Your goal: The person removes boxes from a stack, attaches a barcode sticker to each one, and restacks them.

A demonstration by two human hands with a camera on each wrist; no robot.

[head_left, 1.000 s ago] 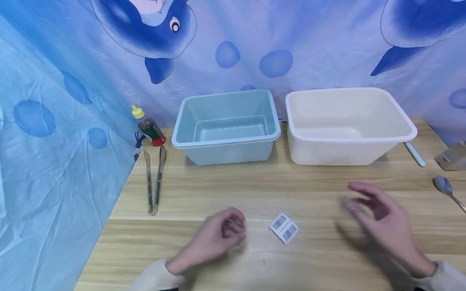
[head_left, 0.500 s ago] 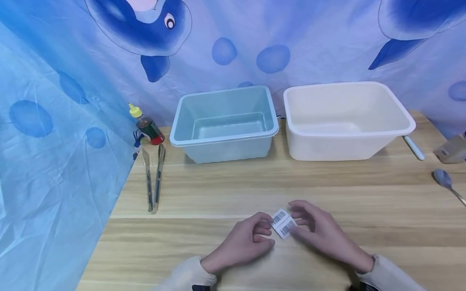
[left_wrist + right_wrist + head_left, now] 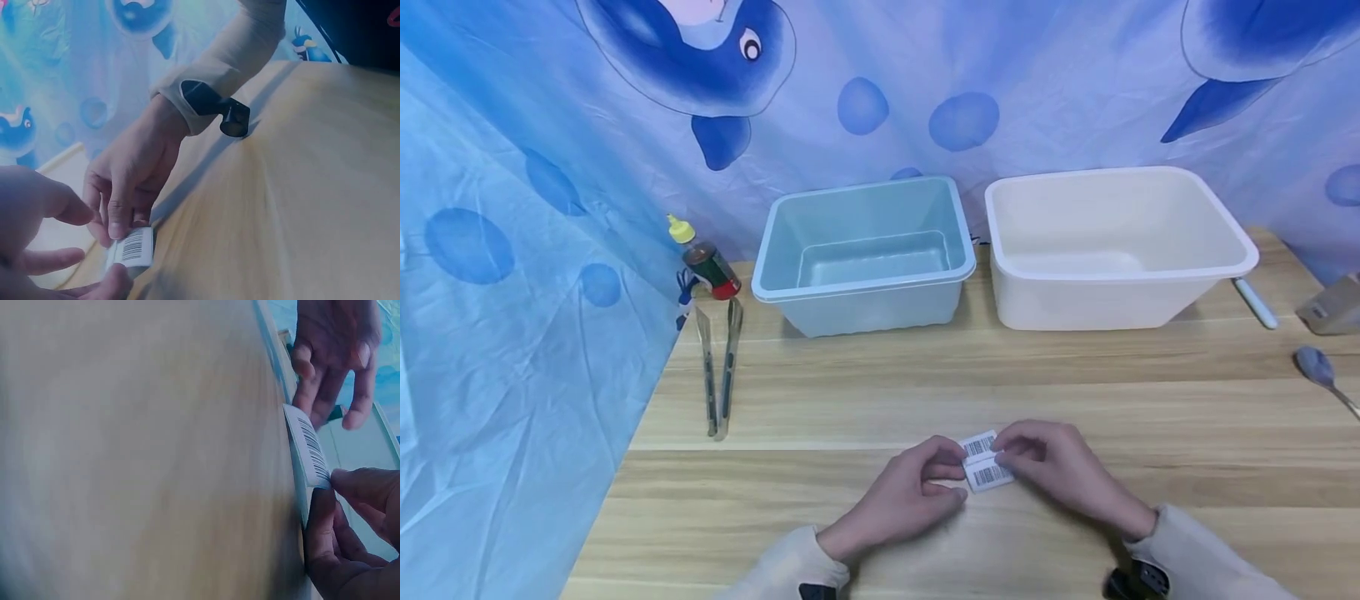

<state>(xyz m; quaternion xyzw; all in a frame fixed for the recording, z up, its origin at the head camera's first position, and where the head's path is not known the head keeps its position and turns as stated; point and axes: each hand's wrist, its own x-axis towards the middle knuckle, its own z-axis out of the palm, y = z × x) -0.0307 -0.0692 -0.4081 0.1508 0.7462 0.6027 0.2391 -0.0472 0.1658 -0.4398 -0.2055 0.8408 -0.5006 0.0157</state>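
While the small white barcode label strip [image 3: 985, 460] sits low over the near-centre of the pale wooden table [image 3: 865, 392], you hold it from both ends. It shows two barcode panels side by side; the strip's long axis runs near-to-far, tilted slightly left at the far end, printed face up. Your left hand [image 3: 904, 498] pinches its left edge with thumb and curled fingers. Your right hand [image 3: 1054, 471] pinches the right edge, fingers bent over it. Bare tabletop lies open between the label and the two tubs at the far edge: the light blue rectangular plastic tub [image 3: 863, 250] left, the white rectangular plastic tub [image 3: 1116, 243] right, just beside each other. Metal tongs [image 3: 718, 371] lie well apart, near the left table edge.
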